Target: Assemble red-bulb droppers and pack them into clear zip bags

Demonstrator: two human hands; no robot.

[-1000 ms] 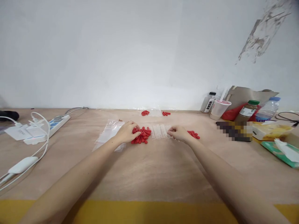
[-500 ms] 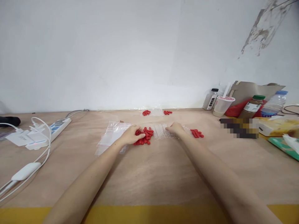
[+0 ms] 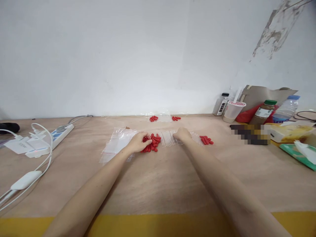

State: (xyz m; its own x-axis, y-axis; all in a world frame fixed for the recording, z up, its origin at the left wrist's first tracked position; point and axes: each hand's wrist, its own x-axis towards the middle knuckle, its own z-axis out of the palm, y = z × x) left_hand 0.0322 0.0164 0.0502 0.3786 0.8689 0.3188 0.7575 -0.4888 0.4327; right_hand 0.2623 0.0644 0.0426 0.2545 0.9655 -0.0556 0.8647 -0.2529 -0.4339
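Observation:
My left hand (image 3: 139, 142) is curled at the left side of a pile of red rubber bulbs (image 3: 154, 142), with thumb and fingers closed around red bulbs at the pile's edge. Beside the pile lies a row of thin clear tubes (image 3: 168, 138), set side by side. Over the middle of that row my right hand (image 3: 183, 134) points its closed fingers down; the hand itself hides what the fingertips hold. To the right of the tubes is a smaller group of red bulbs (image 3: 206, 140). Clear zip bags (image 3: 116, 143) lie flat left of my left hand.
Against the wall are two small red groups (image 3: 153, 118) with a clear bag (image 3: 165, 117) between them. A power strip (image 3: 61, 133) with white cables is at left. Bottles (image 3: 265, 112), a cup (image 3: 233, 112) and a green packet (image 3: 296, 154) stand or lie at right.
The whole view has shifted slightly left. My right hand has tipped a little over the tubes, while my left hand stays at the red pile.

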